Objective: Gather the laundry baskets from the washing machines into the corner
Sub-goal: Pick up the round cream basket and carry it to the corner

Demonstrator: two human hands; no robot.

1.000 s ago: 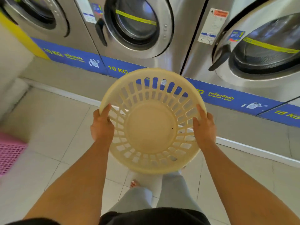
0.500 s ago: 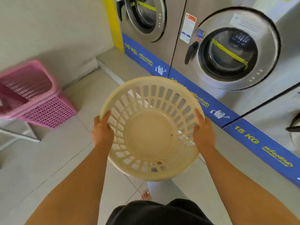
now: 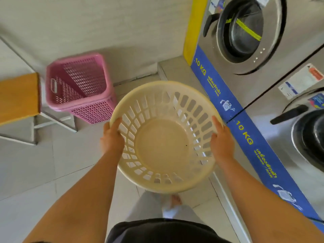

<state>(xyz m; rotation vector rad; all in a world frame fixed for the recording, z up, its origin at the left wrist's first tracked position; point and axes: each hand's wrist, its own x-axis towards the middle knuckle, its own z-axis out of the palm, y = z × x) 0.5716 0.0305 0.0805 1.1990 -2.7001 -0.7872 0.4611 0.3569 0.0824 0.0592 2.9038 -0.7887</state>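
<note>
Currently we hold the round cream basket (image 3: 163, 142) off the floor in front of us, its open side facing up and its inside bare. Our left hand (image 3: 112, 137) is closed on the rim at the left side, thumb lying along the inner slatted wall and the other fingers hidden beneath the rim. Our right hand (image 3: 221, 141) grips the opposite rim in the same manner, thumb inside, fingers out of sight below.

Underfoot lies a floor of pale tiles (image 3: 35, 172) with thin dark joints. A plain light wall (image 3: 105, 32) closes the far side. Against that wall, in the corner region, stands the pink basket (image 3: 78, 86), rectangular, perforated, tilted toward us, with a second pink rim showing just below its own rim. It sits well apart from the cream basket, to the upper left. Just beside the pink basket, at the left edge, we see a wooden bench top (image 3: 19, 95) on a white metal frame (image 3: 56, 121).

Along the right side runs a row of steel washing machines (image 3: 245, 41) on a raised pale plinth (image 3: 175, 72), each front carrying a blue band (image 3: 208, 81) marked "10 KG". A yellow strip (image 3: 192, 28) edges the end machine.
</note>
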